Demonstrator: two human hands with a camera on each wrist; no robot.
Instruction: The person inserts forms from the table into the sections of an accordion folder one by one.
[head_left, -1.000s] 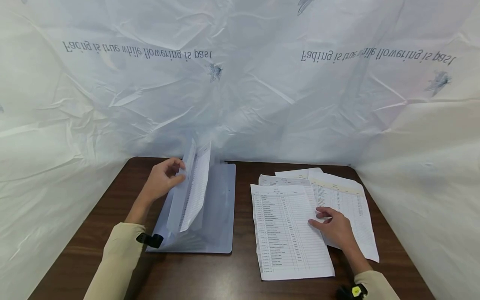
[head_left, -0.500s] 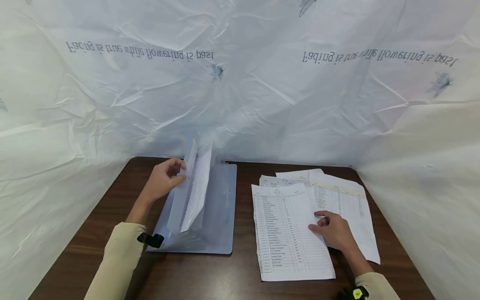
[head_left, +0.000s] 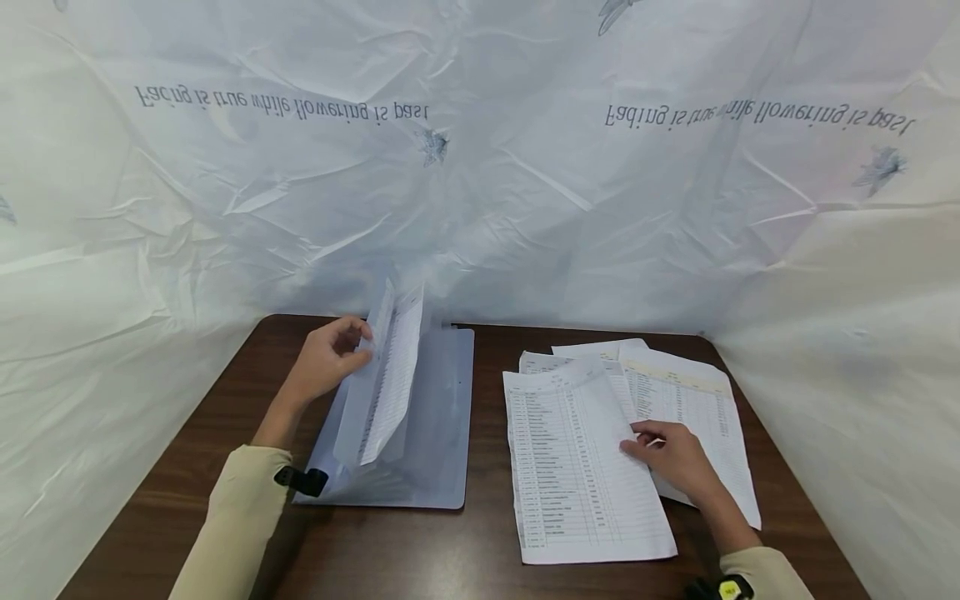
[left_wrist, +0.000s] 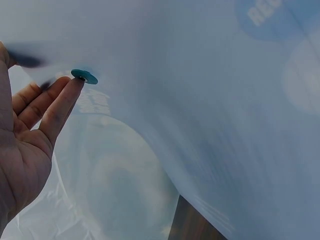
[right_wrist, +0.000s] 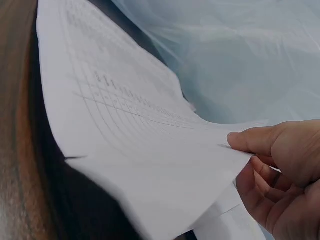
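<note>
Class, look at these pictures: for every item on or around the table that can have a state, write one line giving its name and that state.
Blue folder: open, flap raised
Papers in the folder: tilted up, curved
Left hand: holding the flap
Top printed sheet: right edge lifted, bent
Right hand: pinching that edge
Yellow-banded sheet: lying on the table
White backdrop: creased

Left hand (left_wrist: pixel 32 142) at left, fingertip against teal button (left_wrist: pixel 84 76); blue sheet (left_wrist: pixel 210 100) across centre and right; brown surface (left_wrist: pixel 192 222) at bottom.
</note>
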